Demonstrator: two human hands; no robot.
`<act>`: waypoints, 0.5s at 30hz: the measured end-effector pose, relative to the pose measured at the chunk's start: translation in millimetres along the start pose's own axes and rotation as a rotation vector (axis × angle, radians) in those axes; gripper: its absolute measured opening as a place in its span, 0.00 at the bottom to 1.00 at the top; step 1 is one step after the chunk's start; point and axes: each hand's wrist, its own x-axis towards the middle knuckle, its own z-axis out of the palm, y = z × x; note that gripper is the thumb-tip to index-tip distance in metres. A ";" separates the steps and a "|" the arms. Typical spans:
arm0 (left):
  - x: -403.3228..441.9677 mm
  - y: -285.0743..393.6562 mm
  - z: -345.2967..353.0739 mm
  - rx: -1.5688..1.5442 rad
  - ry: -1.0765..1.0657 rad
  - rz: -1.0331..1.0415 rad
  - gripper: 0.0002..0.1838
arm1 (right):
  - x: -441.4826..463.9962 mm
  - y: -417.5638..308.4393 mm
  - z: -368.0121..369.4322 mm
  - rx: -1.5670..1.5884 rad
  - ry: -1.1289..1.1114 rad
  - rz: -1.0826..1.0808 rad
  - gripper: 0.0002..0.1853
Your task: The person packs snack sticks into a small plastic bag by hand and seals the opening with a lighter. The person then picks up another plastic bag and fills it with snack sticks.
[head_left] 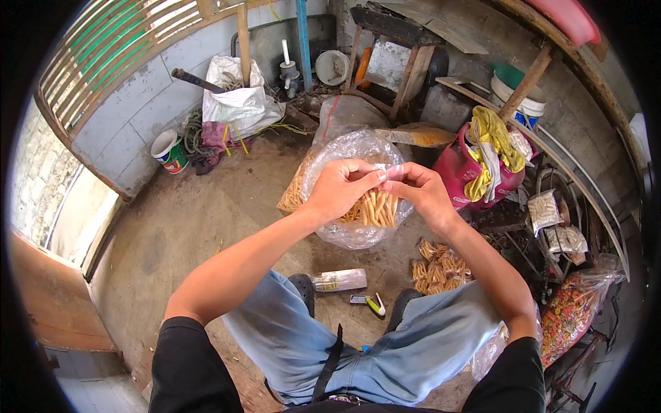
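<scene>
My left hand [342, 187] and my right hand [421, 195] meet in front of me, fingertips pinched together. Between them they hold the top of a small transparent plastic bag [379, 208], its lower part filled with thin, golden snack sticks. Behind and beneath it on the floor lies a large open plastic bag [344, 148] with more of these sticks inside. By my right knee is a pile of small filled snack packs [439, 267]. Near my feet are a bundle of plastic bags [339, 280] and a green-and-white tool [376, 305], perhaps a cutter.
A pink tub [447, 165] with yellow gloves [494, 138] stands at the right. Further right sits a big bag of colourful snacks [578, 310]. At the back left are a white sack [234, 96] and a small paint bucket [169, 150]. A wooden stand [396, 55] is against the wall.
</scene>
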 end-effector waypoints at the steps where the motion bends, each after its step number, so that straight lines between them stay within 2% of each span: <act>1: -1.2 1.7 0.8 0.005 0.009 0.008 0.10 | -0.1 -0.4 1.0 0.023 -0.006 0.007 0.08; 5: -1.1 2.3 2.1 -0.062 0.010 -0.013 0.10 | 1.7 1.3 3.3 0.016 0.038 -0.017 0.08; 7: -1.4 3.4 4.5 -0.096 0.031 -0.040 0.11 | 1.4 1.8 3.7 -0.161 0.097 -0.216 0.08; 11: -3.2 9.7 6.4 -0.153 0.060 -0.106 0.13 | -0.6 6.2 5.3 -0.253 0.149 -0.344 0.08; 15: -3.1 11.5 4.2 -0.158 0.090 -0.172 0.13 | -5.2 -2.5 8.6 -0.519 0.140 -0.501 0.13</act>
